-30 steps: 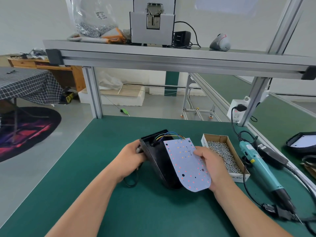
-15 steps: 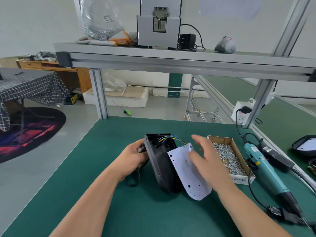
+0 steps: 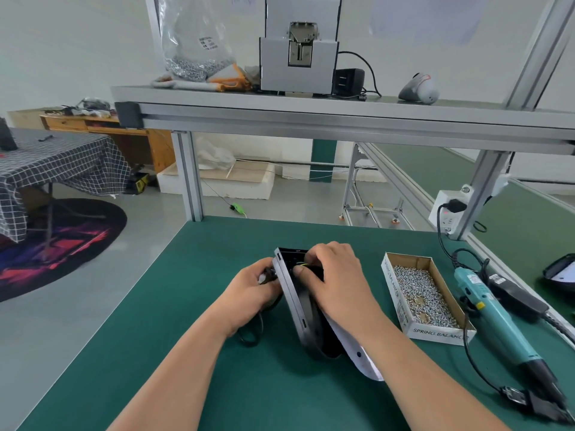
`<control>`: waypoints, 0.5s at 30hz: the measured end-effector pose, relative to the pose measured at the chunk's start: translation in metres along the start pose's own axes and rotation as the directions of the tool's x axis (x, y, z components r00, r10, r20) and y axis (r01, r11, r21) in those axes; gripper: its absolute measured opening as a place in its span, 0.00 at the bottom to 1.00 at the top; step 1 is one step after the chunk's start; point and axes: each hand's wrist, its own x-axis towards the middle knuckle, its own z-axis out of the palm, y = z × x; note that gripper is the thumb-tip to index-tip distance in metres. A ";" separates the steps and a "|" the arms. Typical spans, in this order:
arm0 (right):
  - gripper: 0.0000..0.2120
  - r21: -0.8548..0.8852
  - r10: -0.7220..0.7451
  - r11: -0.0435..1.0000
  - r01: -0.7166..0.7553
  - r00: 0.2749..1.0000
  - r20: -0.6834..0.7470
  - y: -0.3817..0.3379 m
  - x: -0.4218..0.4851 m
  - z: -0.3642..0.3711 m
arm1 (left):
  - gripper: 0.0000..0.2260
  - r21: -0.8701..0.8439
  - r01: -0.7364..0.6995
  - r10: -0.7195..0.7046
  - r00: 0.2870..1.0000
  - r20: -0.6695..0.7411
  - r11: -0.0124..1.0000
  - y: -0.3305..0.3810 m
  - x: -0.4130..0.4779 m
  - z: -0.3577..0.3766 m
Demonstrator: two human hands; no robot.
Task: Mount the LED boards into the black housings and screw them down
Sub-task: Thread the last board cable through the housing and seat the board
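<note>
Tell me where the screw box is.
Head view, right side: the screw box sits on the green bench between the black housing and the teal screwdriver.

I read "SPRING BALANC", last letters hidden, on the front wall of the cardboard box (image 3: pixel 435 332) just right of my right hand (image 3: pixel 336 283).

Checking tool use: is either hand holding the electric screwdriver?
No: the screwdriver lies beside the screw box; the left hand and right hand are at the black housing.
</note>
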 end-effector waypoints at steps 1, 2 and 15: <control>0.12 0.020 0.001 1.000 -0.001 1.000 -0.001 0.000 0.000 0.002 | 0.13 -0.006 -0.006 0.006 1.000 0.004 1.000 0.000 0.000 0.000; 0.11 0.033 -0.009 0.999 0.010 1.000 -0.006 0.000 0.000 0.004 | 0.12 -0.010 -0.009 0.009 1.000 0.010 1.000 0.000 -0.001 -0.001; 0.10 0.134 -0.013 0.991 0.030 0.992 -0.126 -0.010 -0.001 0.008 | 0.15 -0.092 -0.006 0.003 1.000 -0.022 0.996 -0.001 0.000 -0.001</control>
